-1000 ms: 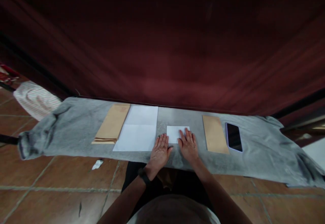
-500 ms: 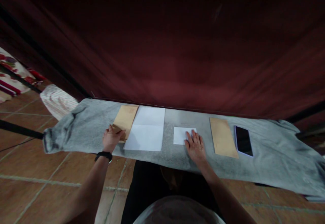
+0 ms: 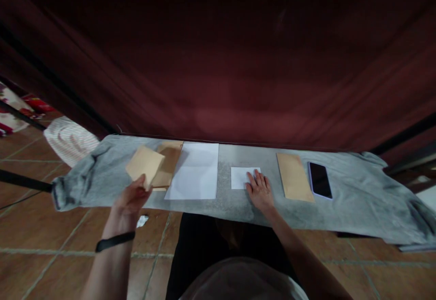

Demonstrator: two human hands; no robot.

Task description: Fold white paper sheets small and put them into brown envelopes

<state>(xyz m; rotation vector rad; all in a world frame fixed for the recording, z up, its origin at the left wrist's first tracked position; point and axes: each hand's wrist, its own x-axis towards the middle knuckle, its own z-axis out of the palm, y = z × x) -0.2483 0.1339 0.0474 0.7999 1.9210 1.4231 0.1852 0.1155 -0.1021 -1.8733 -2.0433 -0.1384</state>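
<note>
My left hand (image 3: 133, 194) pinches the near edge of a tan paper piece (image 3: 145, 163), which is raised and tilted at the left. Partly behind it, another brown paper or envelope (image 3: 171, 161) lies on the grey cloth (image 3: 250, 154). Right of that are white sheets (image 3: 196, 173), with a crease across the middle. My right hand (image 3: 260, 190) rests flat, its spread fingertips on the right part of a small white paper (image 3: 239, 178). Farther right lies a tan envelope-like rectangle (image 3: 294, 177).
A phone (image 3: 320, 180) with a purple edge lies right of the tan rectangle. Dark red fabric (image 3: 218, 73) rises behind the cloth. Black bars (image 3: 25, 181) cross at the left. A striped cloth (image 3: 70, 140) hangs at the far left, and a white scrap (image 3: 142, 220) is on the tiled floor.
My left hand has lifted a tan piece off the brown stack and moved it left and up. My right hand stays on the small white paper. The view has shifted slightly.
</note>
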